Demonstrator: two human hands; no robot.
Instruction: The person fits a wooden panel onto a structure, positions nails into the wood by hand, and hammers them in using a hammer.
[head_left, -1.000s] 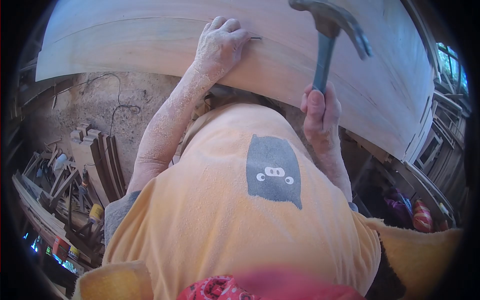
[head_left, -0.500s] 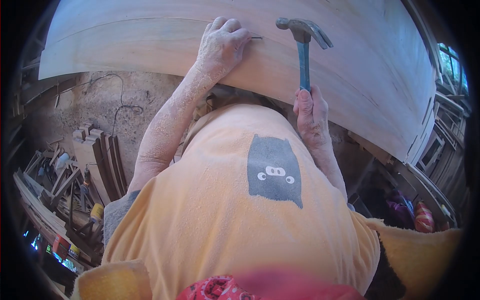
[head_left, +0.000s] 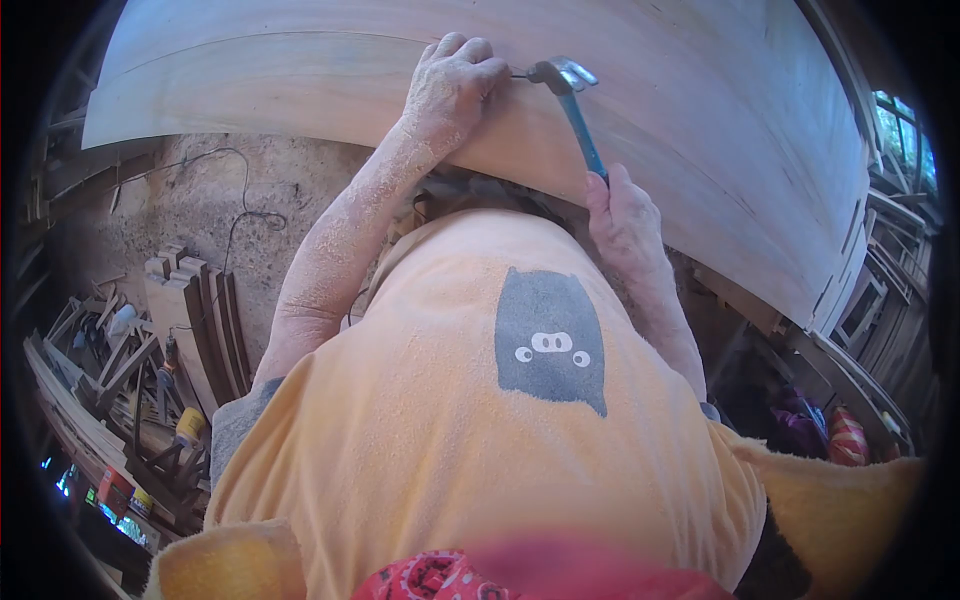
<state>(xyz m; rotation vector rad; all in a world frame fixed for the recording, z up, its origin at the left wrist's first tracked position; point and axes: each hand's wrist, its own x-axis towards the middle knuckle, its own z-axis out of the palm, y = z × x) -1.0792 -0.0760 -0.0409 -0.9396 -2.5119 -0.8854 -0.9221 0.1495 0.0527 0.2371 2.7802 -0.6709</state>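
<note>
My left hand, dusted with sawdust, rests by the near edge of a broad pale wooden panel. Its fingers are closed around a nail, whose shank sticks out to the right. Blue-handled, a claw hammer is gripped near the handle's end by my right hand. The hammer's face is right at the nail's head, and its claw points to the right. The part of the nail inside my left fingers is hidden.
On the floor at left, several thick boards stand beside a heap of wood offcuts. A dark cable runs along the concrete. A yellow container sits lower left. More timber is stacked at the right.
The hammer has swung left and slightly down, its head moving from above the panel to the nail's head. My left hand stays closed on the nail, nearly in place.
</note>
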